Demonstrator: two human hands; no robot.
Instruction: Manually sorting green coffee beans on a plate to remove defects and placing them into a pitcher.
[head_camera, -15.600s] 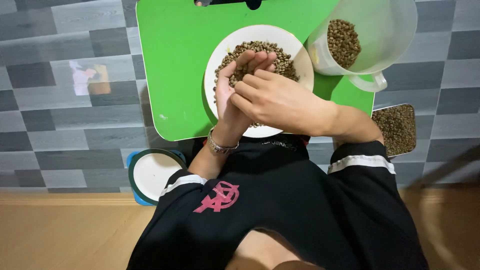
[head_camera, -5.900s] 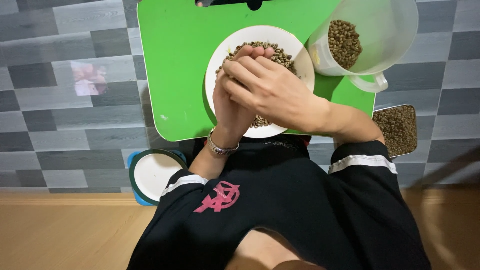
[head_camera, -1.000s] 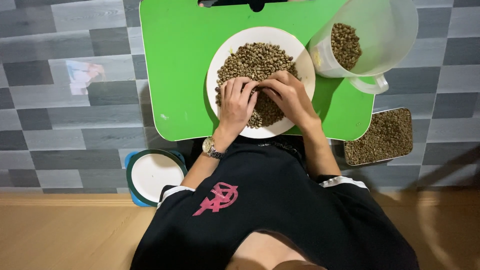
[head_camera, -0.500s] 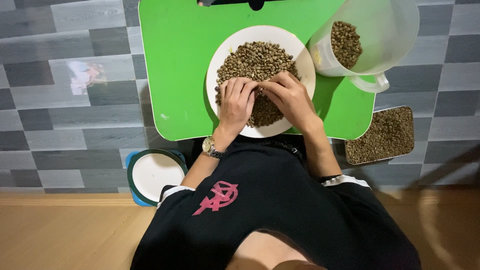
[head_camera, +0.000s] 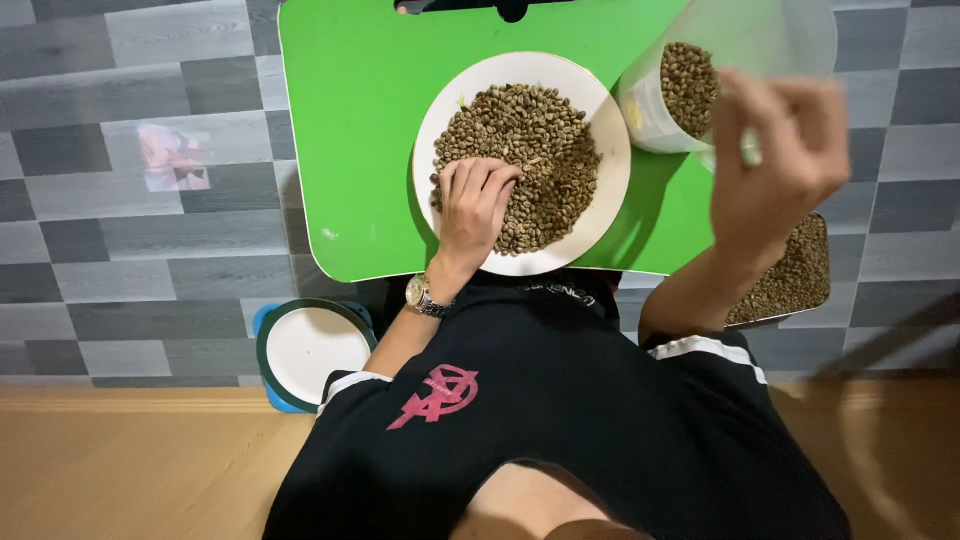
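A glossy, smooth green plastic table top (head_camera: 350, 130) fills the upper centre of the frame. On it sits a smooth white plate (head_camera: 440, 110), ceramic by its look, heaped with matt, dull brown-green beans (head_camera: 530, 140). At upper right, a translucent plastic jug (head_camera: 770, 30). A shiny metal wristwatch (head_camera: 420, 296) at centre. Matt black cloth shirt (head_camera: 560, 420) below. Grey wood-grain floor (head_camera: 120, 250) at left.

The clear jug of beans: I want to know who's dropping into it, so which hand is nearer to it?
Right. The right hand is raised beside the clear jug, overlapping its handle side; the left hand rests on the beans in the white plate.
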